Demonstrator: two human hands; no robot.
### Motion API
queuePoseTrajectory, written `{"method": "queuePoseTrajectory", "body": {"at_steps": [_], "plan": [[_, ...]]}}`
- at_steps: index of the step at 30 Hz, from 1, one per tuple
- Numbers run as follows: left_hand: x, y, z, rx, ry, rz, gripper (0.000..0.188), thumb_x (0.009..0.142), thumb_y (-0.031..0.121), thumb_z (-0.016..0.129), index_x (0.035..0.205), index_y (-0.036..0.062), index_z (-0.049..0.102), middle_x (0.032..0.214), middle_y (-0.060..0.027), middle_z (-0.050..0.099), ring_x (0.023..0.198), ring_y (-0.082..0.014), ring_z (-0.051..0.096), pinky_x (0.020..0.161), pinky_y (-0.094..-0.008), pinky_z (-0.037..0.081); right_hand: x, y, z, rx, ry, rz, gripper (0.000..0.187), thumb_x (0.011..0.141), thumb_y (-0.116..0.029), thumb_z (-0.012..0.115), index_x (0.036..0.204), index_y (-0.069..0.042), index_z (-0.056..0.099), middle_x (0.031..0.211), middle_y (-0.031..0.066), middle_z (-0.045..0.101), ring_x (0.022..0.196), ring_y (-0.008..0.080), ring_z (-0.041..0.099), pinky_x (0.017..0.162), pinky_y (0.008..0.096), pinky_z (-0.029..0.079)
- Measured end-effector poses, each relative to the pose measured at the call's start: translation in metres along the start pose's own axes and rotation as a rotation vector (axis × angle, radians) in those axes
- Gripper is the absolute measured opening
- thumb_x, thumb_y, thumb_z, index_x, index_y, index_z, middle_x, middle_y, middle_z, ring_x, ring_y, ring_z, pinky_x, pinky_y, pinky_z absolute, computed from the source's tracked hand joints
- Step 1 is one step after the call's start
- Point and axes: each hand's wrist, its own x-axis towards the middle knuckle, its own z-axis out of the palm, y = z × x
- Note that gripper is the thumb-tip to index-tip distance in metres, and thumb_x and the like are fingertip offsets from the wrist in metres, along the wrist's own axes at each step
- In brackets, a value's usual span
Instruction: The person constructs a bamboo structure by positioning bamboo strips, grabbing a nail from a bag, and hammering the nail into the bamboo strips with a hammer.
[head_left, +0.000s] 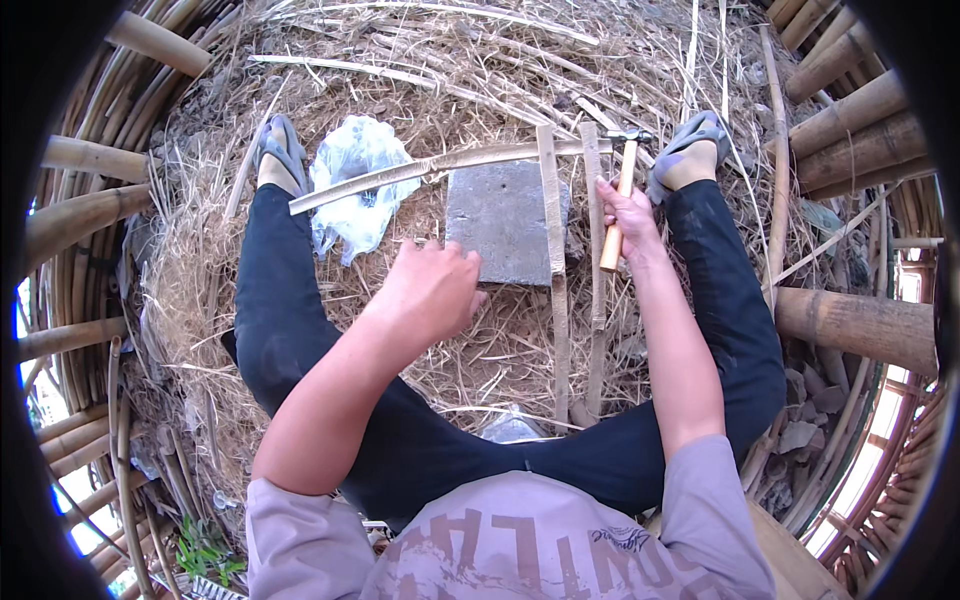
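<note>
My right hand (628, 215) is wrapped round the wooden handle of a hammer (627, 172), whose small metal head points away from me. Beside that hand lies a bamboo strip (596, 270). A second bamboo strip (554, 230) runs alongside it, over the right edge of a grey stone or concrete slab (500, 215). Across their far ends reaches a third, slightly curved bamboo strip (400, 172). My left hand (430, 287) hovers near the slab's lower left corner, back up and fingers curled in. Whatever those fingers may hold is hidden.
Crumpled clear plastic bag (360, 180) lies left of the slab. Dry straw and loose strips (440, 85) cover the ground. My legs spread around the work spot. Thick bamboo poles stick in from the left (90, 220) and right (860, 325). Broken stones (800, 435) lie at right.
</note>
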Motion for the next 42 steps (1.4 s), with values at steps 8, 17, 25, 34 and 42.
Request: {"method": "queuePoseTrajectory", "body": {"at_steps": [8, 17, 25, 34, 42], "plan": [[0.001, 0.008, 0.013, -0.001, -0.028, 0.05, 0.034, 0.093, 0.031, 0.063, 0.106, 0.0006, 0.064, 0.1, -0.0173, 0.068, 0.099, -0.0336, 0.067, 0.088, -0.0513, 0.049, 0.024, 0.022, 0.007, -0.052, 0.078, 0.024, 0.04, 0.085, -0.014, 0.082, 0.104, -0.007, 0.047, 0.073, -0.0022, 0.055, 0.053, 0.0049, 0.047, 0.044, 0.0197, 0.038], [0.089, 0.012, 0.074, -0.552, -0.18, -0.273, 0.042, 0.099, 0.037, 0.054, 0.109, -0.0029, 0.066, 0.107, -0.025, 0.07, 0.097, -0.0382, 0.07, 0.091, -0.0479, 0.053, 0.034, 0.027, 0.009, -0.024, 0.08, 0.055, 0.042, 0.084, -0.013, 0.082, 0.106, -0.006, 0.047, 0.072, -0.0023, 0.054, 0.052, 0.0063, 0.047, 0.044, 0.0201, 0.039], [0.106, 0.081, 0.162, -1.293, 0.153, -0.5, 0.047, 0.094, 0.04, 0.068, 0.115, -0.0021, 0.06, 0.099, -0.0181, 0.071, 0.086, -0.0242, 0.069, 0.071, -0.0365, 0.056, 0.033, 0.033, 0.009, -0.075, 0.113, 0.016, 0.038, 0.085, -0.013, 0.081, 0.101, -0.009, 0.047, 0.072, -0.0038, 0.054, 0.051, 0.0033, 0.046, 0.042, 0.019, 0.037], [0.107, 0.09, 0.187, -1.493, 0.18, -0.445, 0.027, 0.097, 0.02, 0.067, 0.11, -0.003, 0.065, 0.089, -0.0075, 0.073, 0.072, -0.0103, 0.066, 0.059, -0.0264, 0.056, 0.033, 0.04, 0.006, -0.114, 0.125, -0.011, 0.048, 0.081, -0.019, 0.086, 0.106, -0.005, 0.047, 0.074, -0.0014, 0.054, 0.055, 0.0074, 0.051, 0.045, 0.0229, 0.041], [0.101, 0.11, 0.2, -1.507, 0.306, -0.463, 0.025, 0.098, 0.02, 0.065, 0.106, -0.0032, 0.069, 0.082, -0.0078, 0.074, 0.067, -0.0088, 0.066, 0.059, -0.0273, 0.056, 0.033, 0.031, 0.006, -0.134, 0.116, 0.01, 0.045, 0.081, -0.015, 0.085, 0.105, -0.006, 0.048, 0.072, -0.0017, 0.054, 0.052, 0.0073, 0.049, 0.043, 0.0226, 0.04]]}}
